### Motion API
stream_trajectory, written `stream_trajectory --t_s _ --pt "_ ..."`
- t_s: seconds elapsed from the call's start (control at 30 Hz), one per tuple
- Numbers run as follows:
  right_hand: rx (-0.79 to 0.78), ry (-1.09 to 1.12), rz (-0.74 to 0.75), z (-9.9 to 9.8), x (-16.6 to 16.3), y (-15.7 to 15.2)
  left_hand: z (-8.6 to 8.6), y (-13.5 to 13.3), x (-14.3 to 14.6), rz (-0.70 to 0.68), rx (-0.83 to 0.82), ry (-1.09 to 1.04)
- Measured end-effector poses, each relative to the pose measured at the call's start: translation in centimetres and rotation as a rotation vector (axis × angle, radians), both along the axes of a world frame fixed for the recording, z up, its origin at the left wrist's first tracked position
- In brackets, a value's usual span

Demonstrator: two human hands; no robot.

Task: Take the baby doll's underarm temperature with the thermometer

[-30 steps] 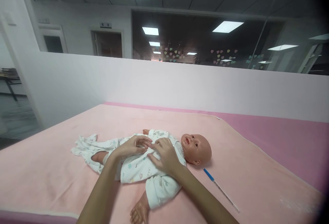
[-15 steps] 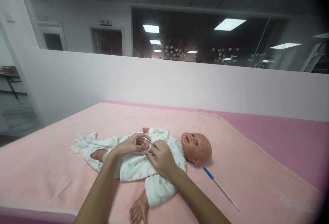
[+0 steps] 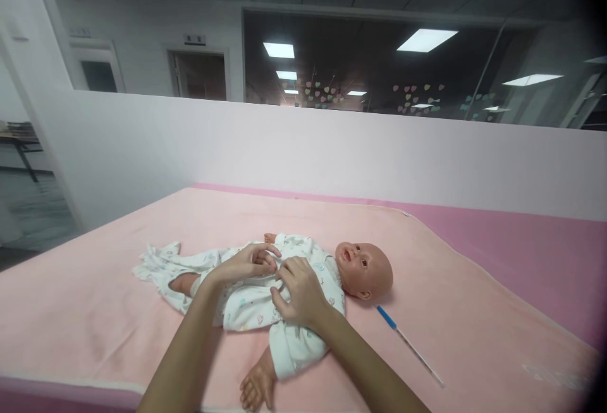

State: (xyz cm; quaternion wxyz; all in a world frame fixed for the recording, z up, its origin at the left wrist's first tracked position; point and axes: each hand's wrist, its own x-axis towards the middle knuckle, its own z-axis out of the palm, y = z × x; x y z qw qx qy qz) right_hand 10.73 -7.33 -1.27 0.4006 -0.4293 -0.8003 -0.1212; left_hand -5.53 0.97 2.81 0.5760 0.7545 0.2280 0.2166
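A baby doll [image 3: 365,271] lies on its back, its head to the right, in a white patterned baby shirt [image 3: 251,308]. Over the middle of the shirt front, my left hand [image 3: 251,262] has its fingers curled, thumb and fingertips closed at the fabric. Beside it, my right hand [image 3: 300,289] bends its fingers down onto the same spot, with its thumb lower on the cloth. The fingertips of both hands nearly meet. Whatever small part of the shirt is pinched there is hidden by the fingers. Matching trousers [image 3: 165,261] cover the doll's legs loosely, with one leg showing through an opening.
A thin stick with a blue end [image 3: 410,345] lies to the right, below the doll's head. Under everything is a peach blanket [image 3: 474,312] on a pink surface [image 3: 512,242]. A white low wall [image 3: 332,154] stands behind, with a window above it.
My right thumb has moved slightly away from the fingertips. Both hands stay over the shirt front, and the doll lies as before. The view has shifted very slightly.
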Motion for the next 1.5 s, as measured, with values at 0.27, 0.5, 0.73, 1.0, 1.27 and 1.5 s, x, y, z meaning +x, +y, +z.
stream_trajectory --t_s 0.27,0.5,0.73,1.0,1.27,1.5 --pt "0.069 0.065 0.059 -0.12 0.15 0.19 0.31 -0.34 0.11 0.059 -0.005 0.001" --pt "0.118 0.067 -0.017 -0.41 0.17 0.40 0.17 -0.20 0.11 0.093 -0.008 -0.033" --pt "0.148 0.059 -0.067 -0.48 0.09 0.43 0.43 -0.54 0.05 0.066 0.009 -0.017" --pt "0.153 0.062 -0.111 -0.64 -0.07 0.48 0.35 -0.46 -0.09 0.042 0.003 -0.025" --pt "0.121 0.033 -0.138 -0.62 -0.01 0.50 0.24 -0.38 0.19 0.057 0.008 -0.022" --pt "0.093 0.022 -0.150 -0.68 -0.04 0.45 0.62 -0.96 0.53 0.022 0.048 0.001"
